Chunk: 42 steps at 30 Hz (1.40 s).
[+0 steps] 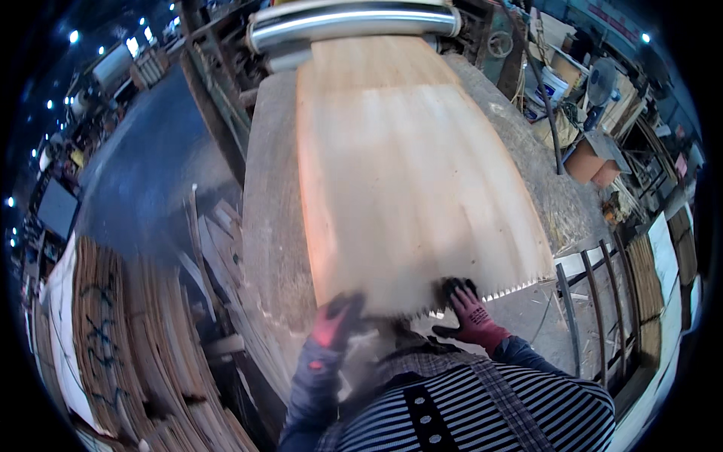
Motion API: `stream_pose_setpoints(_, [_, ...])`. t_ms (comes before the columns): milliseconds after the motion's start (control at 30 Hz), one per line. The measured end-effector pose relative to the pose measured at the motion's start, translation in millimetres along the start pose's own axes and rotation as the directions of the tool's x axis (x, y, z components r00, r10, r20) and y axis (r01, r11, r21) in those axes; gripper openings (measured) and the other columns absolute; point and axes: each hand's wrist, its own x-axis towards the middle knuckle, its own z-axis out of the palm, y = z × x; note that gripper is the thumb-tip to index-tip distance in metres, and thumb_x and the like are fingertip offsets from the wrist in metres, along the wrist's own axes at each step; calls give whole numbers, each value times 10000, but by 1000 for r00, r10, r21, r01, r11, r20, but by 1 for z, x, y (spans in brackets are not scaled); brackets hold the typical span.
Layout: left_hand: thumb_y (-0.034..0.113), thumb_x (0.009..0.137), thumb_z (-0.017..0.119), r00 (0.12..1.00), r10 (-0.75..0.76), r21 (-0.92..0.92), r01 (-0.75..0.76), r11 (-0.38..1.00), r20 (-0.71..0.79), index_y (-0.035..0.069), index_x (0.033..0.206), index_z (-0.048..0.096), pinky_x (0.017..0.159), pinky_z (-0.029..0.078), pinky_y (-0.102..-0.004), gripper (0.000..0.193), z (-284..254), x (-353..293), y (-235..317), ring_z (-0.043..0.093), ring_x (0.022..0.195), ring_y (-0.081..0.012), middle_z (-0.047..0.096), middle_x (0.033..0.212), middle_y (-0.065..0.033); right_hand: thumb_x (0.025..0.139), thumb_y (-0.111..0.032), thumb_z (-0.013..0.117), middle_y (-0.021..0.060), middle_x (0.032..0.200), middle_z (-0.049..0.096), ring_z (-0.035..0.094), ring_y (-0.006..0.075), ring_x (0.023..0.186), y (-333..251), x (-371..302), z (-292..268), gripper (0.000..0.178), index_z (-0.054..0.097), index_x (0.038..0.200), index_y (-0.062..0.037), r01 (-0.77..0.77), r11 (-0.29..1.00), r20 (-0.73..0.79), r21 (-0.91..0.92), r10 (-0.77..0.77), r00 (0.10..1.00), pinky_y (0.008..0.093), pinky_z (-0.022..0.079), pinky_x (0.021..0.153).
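Observation:
A wide, thin sheet of pale wood veneer [407, 181] lies along the worktable, its far end at a shiny metal roller [354, 29]. The near edge of the sheet is jagged. At that edge's left corner is my left hand [340, 320], in a pink glove with dark fingers, too smeared by motion to show its grip. My right hand [471, 315], gloved the same way, rests at the near edge toward the right. Its thumb stands well apart and its fingertips lie on the veneer; nothing shows clasped in it.
The grey worktable [271, 188] shows on both sides of the sheet. Stacked veneer [105, 324] stands low on the left, beside loose wood strips [215, 256]. To the right are a metal rack [602, 309], a cardboard box [593, 160], a white bucket [552, 87] and a fan [602, 81].

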Motion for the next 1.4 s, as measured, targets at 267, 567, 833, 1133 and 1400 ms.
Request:
stream_pose_setpoints(267, [84,699,563,768,303,170,-467,868,564,-40,1034,490,763,419,-310,365,26,-91,21,545,857,-268,555,932,-182,534,-32,562,182,1075,490,460,365,991,18,-89,-30,487,498,1015,9,23,1000,-654,9,-12,756,433,366,853])
stream_pose_setpoints(567, [180,723,537,884,449,860,-127,495,-128,2,1220,338,802,421,-355,563,-100,17,-140,493,988,-296,456,1144,-194,580,-151,638,113,1033,529,502,302,953,-27,-5,-75,449,542,1015,-91,16,998,-486,-67,-47,873,402,392,827])
stream_pose_setpoints(833, [337,780,491,904,245,809,159,566,-349,58,1273,255,886,349,-391,614,-52,31,-101,371,1096,-367,330,1251,-207,718,-227,582,81,1086,515,487,259,1003,12,149,-83,392,504,1090,-131,-2,996,-554,86,50,831,368,380,842])
stream_pose_setpoints(1133, [218,767,557,911,227,835,187,517,-345,-8,1119,403,746,416,-318,446,-81,48,-105,547,906,-259,551,997,-178,765,-322,519,86,1123,490,466,278,1031,23,192,-87,423,463,1140,-137,-7,997,-435,81,42,899,403,310,907])
stream_pose_setpoints(1400, [372,816,483,940,193,381,-75,922,-281,0,1155,432,882,362,-288,505,-144,67,-159,479,1014,-215,513,1090,-127,697,-302,587,104,1024,525,475,300,972,33,110,-68,404,524,1062,-140,71,993,-373,92,-31,927,408,362,856])
